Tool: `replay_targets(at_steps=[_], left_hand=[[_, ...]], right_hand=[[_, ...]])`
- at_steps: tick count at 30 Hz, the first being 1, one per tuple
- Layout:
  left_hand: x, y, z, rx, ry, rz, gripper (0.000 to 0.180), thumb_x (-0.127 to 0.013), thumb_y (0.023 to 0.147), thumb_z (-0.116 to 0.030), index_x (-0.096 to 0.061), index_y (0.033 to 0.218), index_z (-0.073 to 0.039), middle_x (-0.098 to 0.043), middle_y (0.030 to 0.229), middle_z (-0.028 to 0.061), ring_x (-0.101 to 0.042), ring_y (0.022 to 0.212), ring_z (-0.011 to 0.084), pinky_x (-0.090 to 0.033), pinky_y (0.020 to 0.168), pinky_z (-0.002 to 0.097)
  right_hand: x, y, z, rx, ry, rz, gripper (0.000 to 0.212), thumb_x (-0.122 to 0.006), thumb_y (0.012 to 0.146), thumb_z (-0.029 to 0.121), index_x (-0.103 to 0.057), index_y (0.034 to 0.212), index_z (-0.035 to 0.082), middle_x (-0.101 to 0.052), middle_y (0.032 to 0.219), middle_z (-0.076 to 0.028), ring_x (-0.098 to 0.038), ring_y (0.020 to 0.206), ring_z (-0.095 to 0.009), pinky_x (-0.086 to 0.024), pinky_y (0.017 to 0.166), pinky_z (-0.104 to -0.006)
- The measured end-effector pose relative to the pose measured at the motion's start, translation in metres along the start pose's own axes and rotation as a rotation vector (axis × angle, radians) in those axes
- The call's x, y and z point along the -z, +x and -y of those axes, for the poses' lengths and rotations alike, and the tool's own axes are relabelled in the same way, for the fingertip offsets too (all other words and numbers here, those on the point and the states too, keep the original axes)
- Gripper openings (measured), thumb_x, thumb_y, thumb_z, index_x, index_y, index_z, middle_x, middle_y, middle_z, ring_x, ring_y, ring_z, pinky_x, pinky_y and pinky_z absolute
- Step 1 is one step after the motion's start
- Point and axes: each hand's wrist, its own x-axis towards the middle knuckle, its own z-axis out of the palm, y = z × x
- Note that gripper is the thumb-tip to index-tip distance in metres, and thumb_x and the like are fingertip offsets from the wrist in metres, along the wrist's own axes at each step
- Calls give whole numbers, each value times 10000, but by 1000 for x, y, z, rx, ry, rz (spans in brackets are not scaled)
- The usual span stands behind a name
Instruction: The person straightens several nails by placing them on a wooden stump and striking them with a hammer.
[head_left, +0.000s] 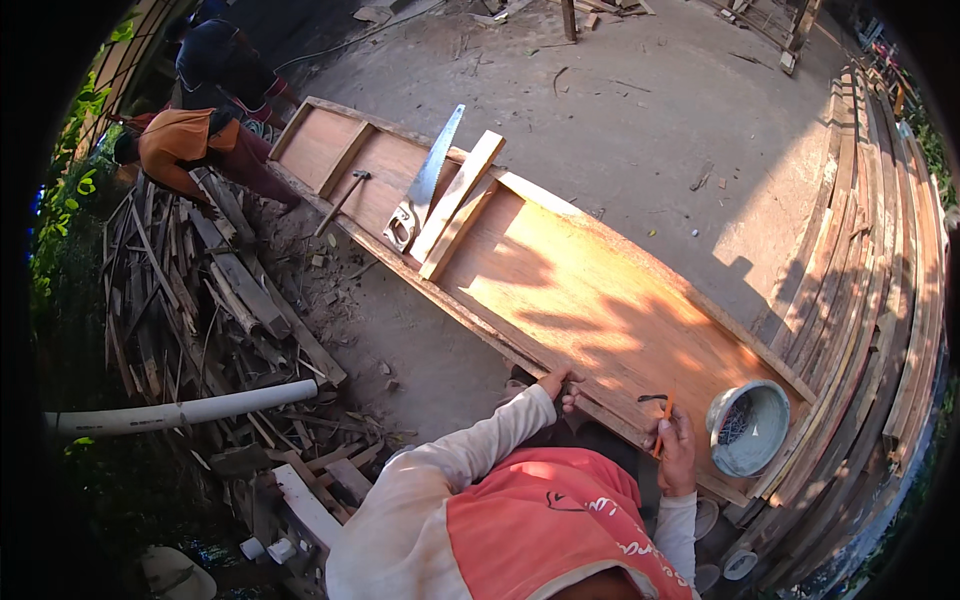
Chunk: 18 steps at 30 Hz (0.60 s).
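- Resting the left hand on the near rail of a long wooden panel, fingers bent; cannot tell whether holding anything.
- Pinching a thin orange stick in the right hand, above the panel's near edge; just beside its top, a small dark shape, too small to make out.
- Stretching from the lower right to the upper left in front of both hands: the panel, framed and split by crosspieces.
- Near the right hand, on the panel's right end: a grey bucket with nails inside.
- Farther left, lying crosswise on the panel: a board, a handsaw just beside it, then a hammer with handle over the near rail.
- Beyond, at far left: a bending person in orange and another in dark clothes.
- Outermost: a scrap wood pile and white pipe at left, long planks at right.
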Motion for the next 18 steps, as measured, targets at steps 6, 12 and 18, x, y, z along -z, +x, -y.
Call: replay_targets(at_steps=[6,12,18], left_hand=[[97,-38,-99,-73,43,-87,386,-530,973,-463,-600,1007,-85,-476,596,-1,-335,420,124,-309,413,306],[186,-86,-158,-184,-8,-275,374,-511,980,-461,-592,979,-95,-455,583,2,-295,389,131,-269,387,330],[243,-101,-124,-227,-140,-404,406,-466,1003,-490,-566,1040,-99,-456,603,-10,-283,397,132,-256,396,322]], right_hand=[[-144,54,14,228,84,77,336,-597,999,233,-516,1262,40,-659,920,-100,-626,761,-181,-524,705,-308],[-260,17,158,887,294,429,386,-638,973,205,-503,1301,50,-679,833,-159,-661,711,-252,-548,669,-386],[-274,-45,268,971,113,1022,446,-585,944,546,-598,1358,380,-557,1008,-18,-517,792,-186,-422,596,-448]])
